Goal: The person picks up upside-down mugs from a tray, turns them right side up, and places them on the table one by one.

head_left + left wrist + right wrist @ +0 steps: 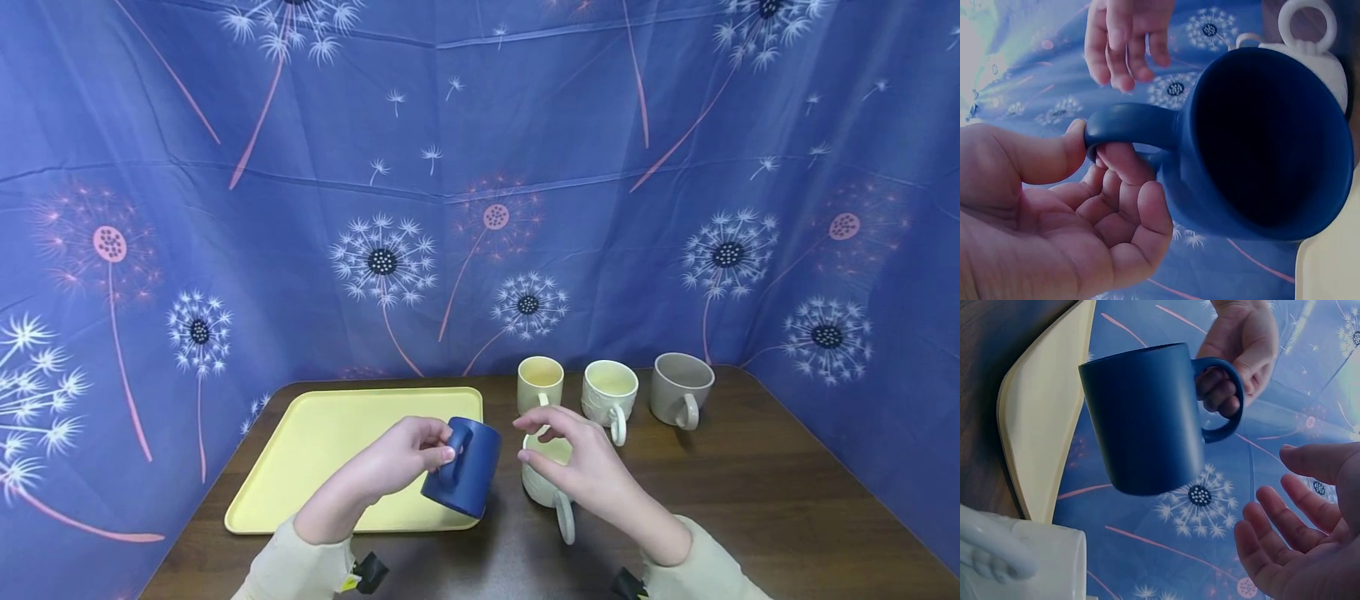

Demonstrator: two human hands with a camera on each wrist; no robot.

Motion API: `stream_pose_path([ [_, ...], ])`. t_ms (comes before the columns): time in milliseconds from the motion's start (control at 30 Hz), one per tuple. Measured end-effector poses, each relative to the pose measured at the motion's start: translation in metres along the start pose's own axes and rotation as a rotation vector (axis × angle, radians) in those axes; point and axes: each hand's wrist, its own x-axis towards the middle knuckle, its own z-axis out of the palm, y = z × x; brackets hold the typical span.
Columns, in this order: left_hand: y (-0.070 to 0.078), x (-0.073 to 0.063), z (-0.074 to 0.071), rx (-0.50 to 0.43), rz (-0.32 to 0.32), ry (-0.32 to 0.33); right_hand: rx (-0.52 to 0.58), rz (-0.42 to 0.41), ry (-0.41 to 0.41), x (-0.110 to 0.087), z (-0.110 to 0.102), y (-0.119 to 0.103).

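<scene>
My left hand [408,450] grips a dark blue mug [474,468] by its handle, thumb on the outside and fingers through the loop. In the head view the mug hangs tilted above the right edge of a pale yellow tray [315,408]. Its dark inside faces the left wrist camera [1266,144]. My right hand [573,454] is held apart from the blue mug, fingers loosely bent with nothing between them. Just below that hand stands a white mug [542,492], partly covered by it; whether they touch I cannot tell.
Along the back of the brown table [750,500] stand a pale yellow mug [531,392], a cream mug with a raised pattern [596,408] and a grey-beige mug [671,408]. A blue dandelion-print cloth [600,208] hangs behind the table and at its sides.
</scene>
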Motion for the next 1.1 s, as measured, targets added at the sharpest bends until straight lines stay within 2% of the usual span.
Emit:
stream_pose_path([
  [267,0.008,0.001,0.010,-0.017,0.057,-0.089,0.057,-0.033,-0.035,0.003,0.011,-0.001],
  [567,0.015,0.006,0.020,0.020,0.033,-0.156,0.051,-0.065,-0.083,0.004,0.016,-0.001],
  [733,0.018,0.006,0.024,0.032,0.051,-0.178,0.050,-0.143,-0.074,0.002,0.019,0.002],
  [1100,0.021,0.006,0.028,0.012,0.020,-0.221,0.005,-0.301,-0.042,0.002,0.018,0.005],
])
